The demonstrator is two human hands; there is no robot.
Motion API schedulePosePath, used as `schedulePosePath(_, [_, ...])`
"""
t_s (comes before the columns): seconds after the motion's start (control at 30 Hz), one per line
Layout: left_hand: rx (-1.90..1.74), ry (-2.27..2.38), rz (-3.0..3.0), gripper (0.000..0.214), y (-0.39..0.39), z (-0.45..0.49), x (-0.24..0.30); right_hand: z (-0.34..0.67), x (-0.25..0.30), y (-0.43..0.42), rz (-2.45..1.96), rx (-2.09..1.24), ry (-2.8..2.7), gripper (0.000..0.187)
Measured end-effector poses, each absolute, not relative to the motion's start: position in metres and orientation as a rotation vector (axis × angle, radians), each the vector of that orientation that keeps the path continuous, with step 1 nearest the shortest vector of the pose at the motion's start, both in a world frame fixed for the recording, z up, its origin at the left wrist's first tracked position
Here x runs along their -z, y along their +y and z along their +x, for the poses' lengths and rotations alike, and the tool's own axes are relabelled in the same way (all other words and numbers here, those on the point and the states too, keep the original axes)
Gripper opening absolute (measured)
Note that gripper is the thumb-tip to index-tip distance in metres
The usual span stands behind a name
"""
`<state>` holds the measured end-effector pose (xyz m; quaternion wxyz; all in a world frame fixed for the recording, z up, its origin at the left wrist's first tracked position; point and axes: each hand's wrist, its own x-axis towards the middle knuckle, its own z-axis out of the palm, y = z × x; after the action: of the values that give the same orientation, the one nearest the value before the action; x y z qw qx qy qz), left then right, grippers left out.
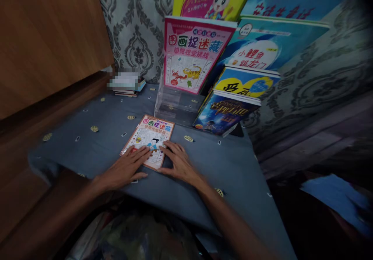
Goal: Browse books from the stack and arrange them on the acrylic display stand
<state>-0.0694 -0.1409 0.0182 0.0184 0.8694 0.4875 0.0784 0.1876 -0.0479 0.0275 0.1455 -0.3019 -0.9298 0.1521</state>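
A picture puzzle book (153, 132) with an orange border and a drawn child on its cover lies flat on the grey cloth. My left hand (128, 167) rests over its lower left part, palm down, fingers stretched out and thumb apart. At the book's right edge is my right hand (179, 162), its fingers slightly bent and the thumb spread away near the lower corner. Its fingertips touch or almost touch the cover. Neither hand grips the book.
Behind the book stands a clear plastic rack (175, 106) holding a pink book (195, 63) and other books, including a dark blue book (224, 112). A small stack of books (126, 85) lies at the back left. A wooden cabinet (52, 38) borders the table (204, 163) on the left.
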Motion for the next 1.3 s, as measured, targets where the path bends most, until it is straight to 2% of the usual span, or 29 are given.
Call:
schedulePosePath(0.37, [-0.224,1.704,2.477,0.069,-0.123,-0.101,-0.017,0.187,-0.025,-0.046,-0.872,-0.501,-2.668,0.082])
schedulePosePath(0.6, [-0.150,1.809,2.343,0.075,-0.063,-0.099,-0.016,0.186,-0.031,-0.048,-0.899,-0.526,-2.685,0.083])
schedulePosePath(0.87, [-0.125,1.831,2.334,0.072,-0.001,-0.099,-0.020,0.187,-0.032,-0.050,-0.920,-0.528,-2.690,0.086])
schedulePosePath(1.13, [-0.259,1.930,2.380,0.067,0.001,-0.093,-0.012,0.181,-0.034,-0.029,-0.939,-0.621,-2.749,0.095])
schedulePosePath(1.3, [-0.264,1.946,2.386,0.064,0.000,-0.093,-0.012,0.168,-0.034,0.009,-1.075,-0.642,-2.696,0.090])
